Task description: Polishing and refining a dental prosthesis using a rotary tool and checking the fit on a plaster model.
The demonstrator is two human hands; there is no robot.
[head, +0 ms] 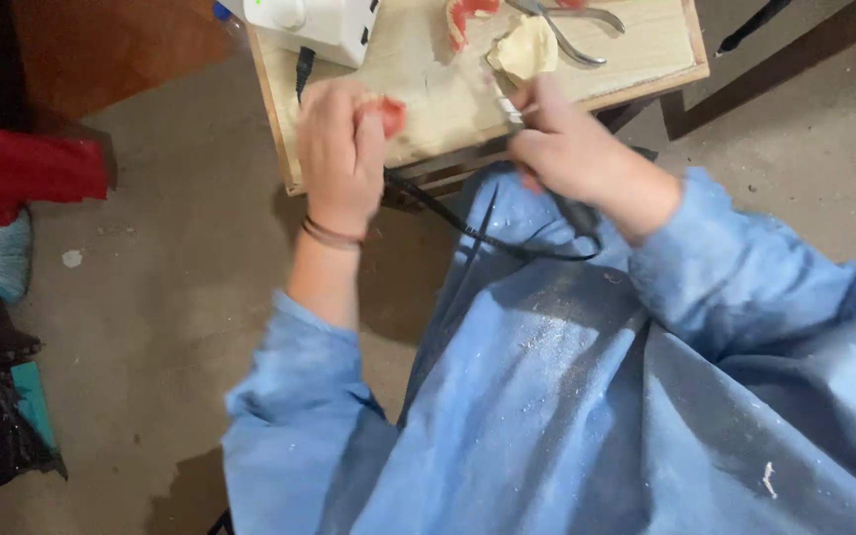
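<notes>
Two hands work at the near edge of a small wooden table (646,50) in the upper middle of the frame. Left hand (341,149) is curled tight round a pink denture piece (389,114). Right hand (565,149) pinches a slim corded handpiece (507,107). Behind them lie a white control box (314,25), metal pliers (577,30) and a cream plaster lump (527,50).

Both forearms reached forward from blue sleeves toward the wooden board (646,59). The left hand (341,149) was curled closed at its near left corner, back upward; the right hand (572,149) was clenched at its near edge.
</notes>
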